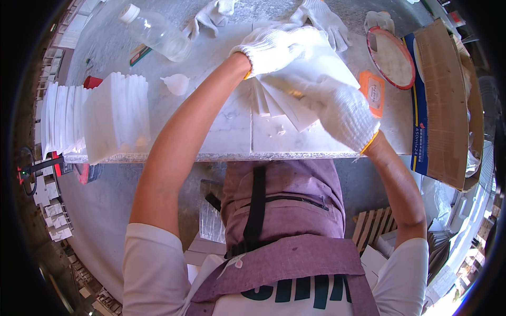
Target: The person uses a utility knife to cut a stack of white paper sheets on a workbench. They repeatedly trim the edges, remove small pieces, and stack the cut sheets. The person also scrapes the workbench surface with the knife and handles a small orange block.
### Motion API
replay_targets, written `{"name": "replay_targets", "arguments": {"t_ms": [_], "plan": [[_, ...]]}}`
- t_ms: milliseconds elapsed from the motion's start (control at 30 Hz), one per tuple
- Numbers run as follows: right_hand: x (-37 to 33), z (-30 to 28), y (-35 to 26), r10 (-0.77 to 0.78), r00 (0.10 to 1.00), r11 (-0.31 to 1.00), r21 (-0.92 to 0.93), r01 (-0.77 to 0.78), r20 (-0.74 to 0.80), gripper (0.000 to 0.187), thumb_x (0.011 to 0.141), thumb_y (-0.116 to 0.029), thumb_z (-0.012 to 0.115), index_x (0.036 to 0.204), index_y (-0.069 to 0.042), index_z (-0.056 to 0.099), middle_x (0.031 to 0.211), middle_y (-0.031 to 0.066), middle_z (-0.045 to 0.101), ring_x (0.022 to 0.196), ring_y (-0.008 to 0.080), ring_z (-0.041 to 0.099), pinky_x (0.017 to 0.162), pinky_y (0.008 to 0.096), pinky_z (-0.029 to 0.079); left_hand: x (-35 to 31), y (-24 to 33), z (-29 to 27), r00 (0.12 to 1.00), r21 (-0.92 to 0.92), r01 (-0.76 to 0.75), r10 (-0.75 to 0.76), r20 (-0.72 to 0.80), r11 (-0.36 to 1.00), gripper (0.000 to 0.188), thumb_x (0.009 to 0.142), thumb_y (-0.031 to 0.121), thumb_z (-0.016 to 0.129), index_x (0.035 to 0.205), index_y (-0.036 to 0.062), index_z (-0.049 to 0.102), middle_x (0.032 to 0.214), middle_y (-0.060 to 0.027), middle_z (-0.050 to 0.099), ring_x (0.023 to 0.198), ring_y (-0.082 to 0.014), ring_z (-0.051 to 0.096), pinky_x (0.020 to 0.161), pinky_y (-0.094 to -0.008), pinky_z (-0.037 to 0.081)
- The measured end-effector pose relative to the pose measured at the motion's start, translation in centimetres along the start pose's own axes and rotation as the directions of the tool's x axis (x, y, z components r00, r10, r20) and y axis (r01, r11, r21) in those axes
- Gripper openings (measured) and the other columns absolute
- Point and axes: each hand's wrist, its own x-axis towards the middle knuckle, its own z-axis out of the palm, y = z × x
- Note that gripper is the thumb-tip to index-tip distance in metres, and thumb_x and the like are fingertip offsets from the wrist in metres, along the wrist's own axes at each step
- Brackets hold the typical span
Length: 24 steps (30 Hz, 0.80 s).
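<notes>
My left hand [274, 48], in a white knitted glove, is closed at the far edge of a bright white sheet-like piece [332, 66]; glare blurs its fingertips. Nearer to me, my right hand [345, 113], gloved the same way, reaches in from the right over several thin white flat slabs [287, 109]. These lie fanned out on the pale marbled table [211, 134]. Motion smears the right fingers, so their grip does not show. Small white crumbs [281, 129] lie in front of the slabs.
White slabs [118, 116] stand in rows at the left, near a clear bottle [158, 34] and a white teardrop-shaped piece [176, 83]. Spare gloves [211, 18] lie at the back. An orange packet [372, 94], a red-rimmed round dish [391, 58] and a cardboard box [443, 105] occupy the right.
</notes>
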Motion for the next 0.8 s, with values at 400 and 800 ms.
{"name": "replay_targets", "arguments": {"t_ms": [400, 800], "plan": [[-0.4, -0.2, -0.9, -0.084, 0.995, 0.876, -0.471, 0.102, 0.059, 0.033, 0.097, -0.018, 0.049, 0.126, -0.017, 0.064, 0.090, 0.0130, 0.068, 0.076, 0.0301, 0.067, 0.069, 0.0400, 0.052, 0.1, -1.1, 1.1, 0.994, -0.026, -0.064, 0.061, -0.096, 0.998, 0.044, 0.095, 0.034, 0.049, 0.137, 0.0187, 0.053, 0.136, -0.0093, 0.056, 0.123, -0.0310, 0.053, 0.104, -0.0398, 0.043], [-3.8, -2.8, -1.5, -0.055, 0.981, 0.848, -0.527, -0.051, -0.185, 0.035, 0.092, -0.007, 0.060, 0.126, -0.011, 0.066, 0.083, 0.0163, 0.058, 0.074, 0.0268, 0.057, 0.075, 0.0350, 0.048, -0.5, -0.9, 0.7, 0.997, -0.009, -0.006, 0.005, -0.077, 1.000, 0.044, 0.095, 0.037, 0.050, 0.136, 0.0212, 0.054, 0.132, -0.0100, 0.059, 0.119, -0.0322, 0.055, 0.101, -0.0411, 0.045]]}}
